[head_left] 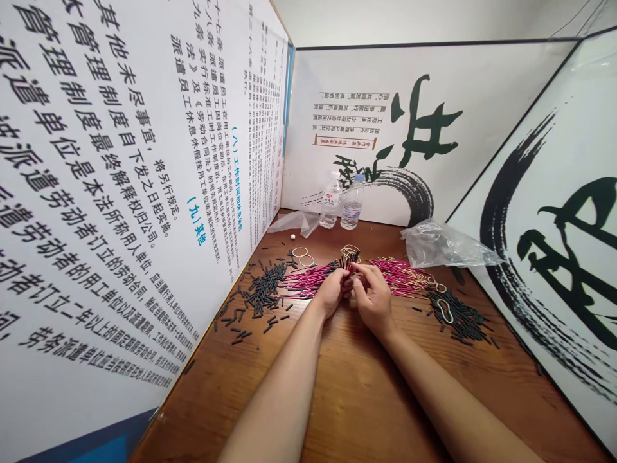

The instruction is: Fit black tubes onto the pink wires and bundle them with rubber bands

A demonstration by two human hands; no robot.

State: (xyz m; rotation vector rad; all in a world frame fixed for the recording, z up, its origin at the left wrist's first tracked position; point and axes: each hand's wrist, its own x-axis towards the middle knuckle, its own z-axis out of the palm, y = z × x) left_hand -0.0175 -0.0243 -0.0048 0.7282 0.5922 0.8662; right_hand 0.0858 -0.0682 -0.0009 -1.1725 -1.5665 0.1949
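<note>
My left hand [331, 292] is closed around a small bunch of black-tipped sticks [349, 258], whose dark ends point up and away from me. Pressed close against it, my right hand [375, 299] has its thumb and forefinger bent in at the same bunch; its other fingertips are partly hidden. Beside the left hand lie thin pink sticks [303, 281], reaching to a heap of short black tubes [264, 289]. More pink sticks [407, 276] with pale ends spread out beyond the right hand. Another pile of black tubes [460, 316] is at the right.
Pale rubber bands [304, 260] lie behind the sticks, and a white loop [444, 311] rests on the right pile. Two plastic bottles [351, 204] stand at the back. A clear plastic bag [446, 244] is at the right. Printed panels [308, 71] enclose the wooden table [347, 399].
</note>
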